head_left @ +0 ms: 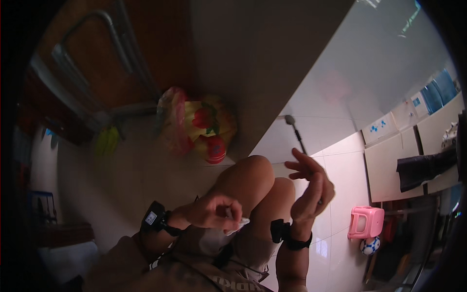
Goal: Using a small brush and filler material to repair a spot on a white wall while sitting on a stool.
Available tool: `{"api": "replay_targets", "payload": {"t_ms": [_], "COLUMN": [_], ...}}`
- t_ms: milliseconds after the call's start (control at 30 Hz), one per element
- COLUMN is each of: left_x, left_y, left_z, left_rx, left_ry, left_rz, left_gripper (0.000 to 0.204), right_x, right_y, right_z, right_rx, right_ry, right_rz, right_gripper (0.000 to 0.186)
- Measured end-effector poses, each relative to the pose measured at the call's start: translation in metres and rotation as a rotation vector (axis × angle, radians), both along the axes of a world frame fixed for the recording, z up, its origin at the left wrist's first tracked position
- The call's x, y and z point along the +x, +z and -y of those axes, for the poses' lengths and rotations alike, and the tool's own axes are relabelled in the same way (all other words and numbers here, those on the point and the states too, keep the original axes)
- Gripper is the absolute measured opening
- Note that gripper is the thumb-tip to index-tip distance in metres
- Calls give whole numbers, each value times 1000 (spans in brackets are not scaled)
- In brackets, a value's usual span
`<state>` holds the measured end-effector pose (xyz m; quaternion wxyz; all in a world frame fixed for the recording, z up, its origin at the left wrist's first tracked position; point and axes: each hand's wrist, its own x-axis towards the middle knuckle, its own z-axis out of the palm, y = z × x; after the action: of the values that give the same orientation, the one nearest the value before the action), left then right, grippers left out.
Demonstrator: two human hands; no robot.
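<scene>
My left hand (pixel 221 212) is closed in front of my left knee, with fingers curled round a small crumpled white tissue-like piece (pixel 237 226). To its right, my right hand (pixel 313 189) is raised beside my right knee, some fingers stretched out toward the upper left. A thin dark stick with a rounded head (pixel 290 119) runs from beyond those fingertips down behind them. It appears to pass through the right hand; the grip itself is hidden. Black straps with small box-shaped devices circle both wrists.
A plastic bag (pixel 187 121) with red and yellow patterns stands on the floor ahead. Yellow-green bananas or similar (pixel 107 141) lie farther left, near a metal-framed chair (pixel 92 53). On the right are a pink stool (pixel 366 222), a blue-and-white ball (pixel 370 246) and cabinets with dark cloth.
</scene>
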<state>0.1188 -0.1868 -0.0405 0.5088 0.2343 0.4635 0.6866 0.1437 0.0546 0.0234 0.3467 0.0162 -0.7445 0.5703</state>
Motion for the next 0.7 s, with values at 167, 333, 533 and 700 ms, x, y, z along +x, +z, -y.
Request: {"api": "replay_targets", "payload": {"t_ms": [167, 333, 533, 700], "left_x": [2, 7, 2, -12], "left_y": [13, 2, 5, 17], "left_z": [-15, -26, -23, -25], "left_rx": [59, -48, -125, -233], "left_ry": [103, 159, 198, 317], "left_rz": [-58, -223, -234, -473], "left_gripper": [10, 14, 14, 17], "right_x": [-4, -3, -6, -4], "right_y": [3, 1, -12, -9], "right_z": [5, -1, -1, 3], "right_rx": [28, 118, 73, 45], "right_ry": [-10, -74, -62, -123], "right_rz": [13, 82, 237, 63], "right_gripper": [54, 53, 53, 50]}}
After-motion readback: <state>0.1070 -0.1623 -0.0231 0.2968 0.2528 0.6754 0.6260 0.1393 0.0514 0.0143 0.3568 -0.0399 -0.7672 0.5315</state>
